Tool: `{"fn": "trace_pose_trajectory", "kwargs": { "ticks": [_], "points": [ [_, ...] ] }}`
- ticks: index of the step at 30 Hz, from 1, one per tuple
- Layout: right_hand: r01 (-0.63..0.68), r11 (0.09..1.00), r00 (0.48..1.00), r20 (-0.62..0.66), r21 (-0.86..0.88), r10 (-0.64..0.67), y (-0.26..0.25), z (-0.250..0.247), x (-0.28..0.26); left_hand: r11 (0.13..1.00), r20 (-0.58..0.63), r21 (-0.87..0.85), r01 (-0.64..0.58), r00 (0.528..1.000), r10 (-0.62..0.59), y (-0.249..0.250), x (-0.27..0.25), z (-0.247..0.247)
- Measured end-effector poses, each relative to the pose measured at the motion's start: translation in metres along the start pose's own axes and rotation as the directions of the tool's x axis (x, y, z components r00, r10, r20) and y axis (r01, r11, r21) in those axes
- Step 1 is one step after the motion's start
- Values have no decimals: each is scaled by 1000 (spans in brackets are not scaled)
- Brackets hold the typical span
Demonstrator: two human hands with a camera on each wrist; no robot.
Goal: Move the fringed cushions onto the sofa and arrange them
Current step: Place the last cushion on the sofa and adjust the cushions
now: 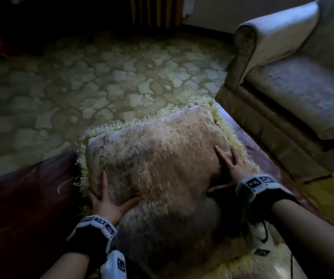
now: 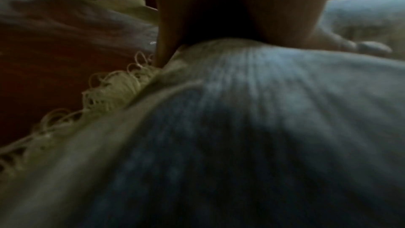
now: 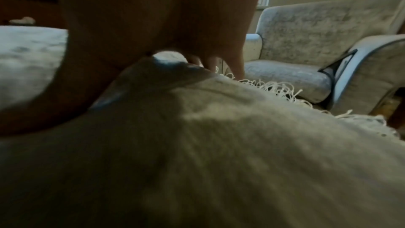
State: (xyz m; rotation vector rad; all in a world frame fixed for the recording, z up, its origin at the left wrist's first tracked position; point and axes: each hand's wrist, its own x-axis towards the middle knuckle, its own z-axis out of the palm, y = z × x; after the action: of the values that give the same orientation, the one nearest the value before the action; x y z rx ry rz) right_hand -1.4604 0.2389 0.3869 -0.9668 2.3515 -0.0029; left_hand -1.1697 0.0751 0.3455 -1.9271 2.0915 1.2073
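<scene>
Forearms with marker-printed wrist bands come in from the bottom of the head view, one on each side of a fringed cushion. The left hand lies on the cushion's near left edge with fingers straight and spread, thumb pointing inward across the fabric; its grip is wide and flat, pressing rather than closing. In the left wrist view the fingers rest on the bulging cover beside the looped pale fringe. The right hand lies on the right edge the same way, fingers straight and splayed, the thumb down on the shadowed near side; its grip is also wide, laid against the cushion. The right wrist view shows the fingertips reaching the fringe at the cushion's rim.

The cushion itself is pale, mottled velvet-like fabric with yellowish fringe all round, and it sits on top of a second fringed cushion whose fringe shows at the bottom right. Both are on a dark reddish surface, not on the sofa; whether the upper cushion is lifted clear of the lower one cannot be told.

Beyond lies a patterned carpet. To the right, near but apart from the cushions, stands the sofa, grey with a rolled arm.
</scene>
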Motion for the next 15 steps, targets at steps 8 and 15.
{"fn": "trace_pose_trajectory", "kwargs": {
  "ticks": [8,15],
  "points": [
    [-54,968,995,99,247,30,32,7,38,996,-8,-30,85,996,-85,1,8,5],
    [160,865,987,-98,476,-129,55,5,3,989,-184,-74,-127,976,112,29,-40,2]
  ]
}}
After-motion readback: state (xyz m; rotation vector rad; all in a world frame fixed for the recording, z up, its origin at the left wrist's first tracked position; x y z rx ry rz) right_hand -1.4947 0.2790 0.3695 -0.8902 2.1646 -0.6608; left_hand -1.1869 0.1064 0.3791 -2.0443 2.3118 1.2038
